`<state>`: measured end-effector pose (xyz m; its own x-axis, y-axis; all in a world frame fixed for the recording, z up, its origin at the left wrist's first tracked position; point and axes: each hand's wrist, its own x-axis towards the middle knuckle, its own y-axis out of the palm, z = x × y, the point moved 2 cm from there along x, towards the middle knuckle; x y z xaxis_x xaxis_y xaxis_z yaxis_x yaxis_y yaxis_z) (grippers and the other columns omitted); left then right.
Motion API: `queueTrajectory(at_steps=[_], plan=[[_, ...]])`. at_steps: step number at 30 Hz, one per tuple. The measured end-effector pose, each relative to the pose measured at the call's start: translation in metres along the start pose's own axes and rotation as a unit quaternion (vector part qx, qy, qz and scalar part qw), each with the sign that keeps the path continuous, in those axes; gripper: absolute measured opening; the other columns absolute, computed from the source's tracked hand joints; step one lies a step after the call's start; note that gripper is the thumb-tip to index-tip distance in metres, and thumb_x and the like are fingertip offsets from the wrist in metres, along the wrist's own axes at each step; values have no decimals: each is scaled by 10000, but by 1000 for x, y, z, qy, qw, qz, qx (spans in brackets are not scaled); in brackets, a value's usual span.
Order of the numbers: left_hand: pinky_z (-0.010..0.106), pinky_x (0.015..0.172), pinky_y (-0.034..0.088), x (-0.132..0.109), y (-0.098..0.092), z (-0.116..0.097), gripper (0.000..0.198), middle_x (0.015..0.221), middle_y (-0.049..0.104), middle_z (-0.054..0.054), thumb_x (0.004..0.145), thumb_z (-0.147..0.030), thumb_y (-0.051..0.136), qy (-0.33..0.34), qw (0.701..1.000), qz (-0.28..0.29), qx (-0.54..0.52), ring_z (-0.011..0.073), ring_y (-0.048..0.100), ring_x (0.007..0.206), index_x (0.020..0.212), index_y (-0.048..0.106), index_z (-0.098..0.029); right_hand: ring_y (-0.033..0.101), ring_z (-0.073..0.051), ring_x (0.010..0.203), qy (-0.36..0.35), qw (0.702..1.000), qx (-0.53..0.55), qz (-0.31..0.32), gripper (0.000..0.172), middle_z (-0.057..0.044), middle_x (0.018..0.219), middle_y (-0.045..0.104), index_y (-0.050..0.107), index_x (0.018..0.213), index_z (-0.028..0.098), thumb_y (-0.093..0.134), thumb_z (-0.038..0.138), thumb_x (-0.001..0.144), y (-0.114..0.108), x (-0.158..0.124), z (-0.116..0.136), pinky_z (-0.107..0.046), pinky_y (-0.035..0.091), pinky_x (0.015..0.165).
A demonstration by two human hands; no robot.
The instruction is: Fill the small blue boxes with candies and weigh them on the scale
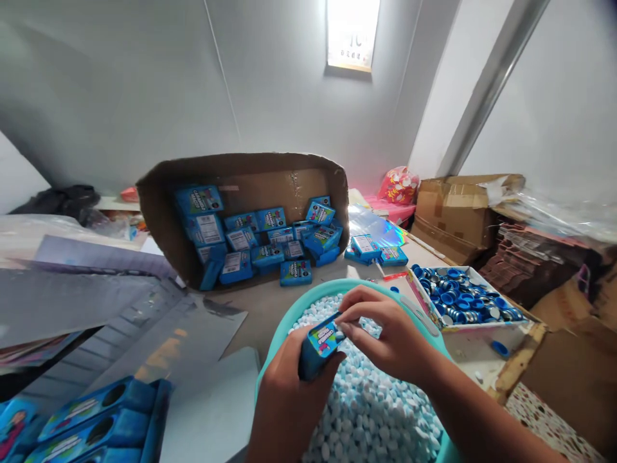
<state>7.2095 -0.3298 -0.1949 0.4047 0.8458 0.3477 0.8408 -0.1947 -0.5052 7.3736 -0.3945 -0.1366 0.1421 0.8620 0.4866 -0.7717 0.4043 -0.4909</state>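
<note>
Box gripped in left hand, far end partly hidden by right hand, whose hold is unclear, pellets in basin, caps in tray.

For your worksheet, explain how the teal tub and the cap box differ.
Shape: the teal tub is rounded, while the cap box is straight-sided with corners.
Contents: the teal tub holds small pale pieces, the cap box blue and silvery caps.
Position: the teal tub is beneath the left hand and right hand; the cap box lies to its right, touched by neither.
Shared: both are open-topped and hold many small items.
</note>
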Motion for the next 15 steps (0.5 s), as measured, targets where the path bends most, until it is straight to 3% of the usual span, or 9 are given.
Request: queueTrajectory(at_steps=[5, 11, 15], plan=[[328, 804, 561, -1, 0, 0, 378, 961, 746, 22, 747, -449, 757, -33, 999, 6, 22, 232, 694, 873, 1071, 684, -267, 660, -149, 871, -1, 1000, 17, 2, 96, -62, 925, 711, 731, 922, 164, 640, 175, 893, 3, -1, -2, -287, 535, 788], [346, 773, 565, 2, -2, 4, 407, 912, 739, 33, 737, -527, 743, -63, 996, 31, 60, 244, 690, 827, 1027, 681, -249, 685, -121, 767, 62, 995, -26, -77, 106, 6, 859, 752, 724, 927, 215, 710, 172, 831, 7, -5, -12, -239, 541, 708], [356, 744, 568, 4, -2, 6, 435, 891, 739, 48, 725, -545, 739, -50, 996, 41, 63, 255, 692, 798, 1022, 679, -233, 674, -113, 703, 53, 993, -41, -96, 51, 14, 818, 747, 704, 884, 212, 710, 192, 838, 13, -6, -12, -226, 541, 666]])
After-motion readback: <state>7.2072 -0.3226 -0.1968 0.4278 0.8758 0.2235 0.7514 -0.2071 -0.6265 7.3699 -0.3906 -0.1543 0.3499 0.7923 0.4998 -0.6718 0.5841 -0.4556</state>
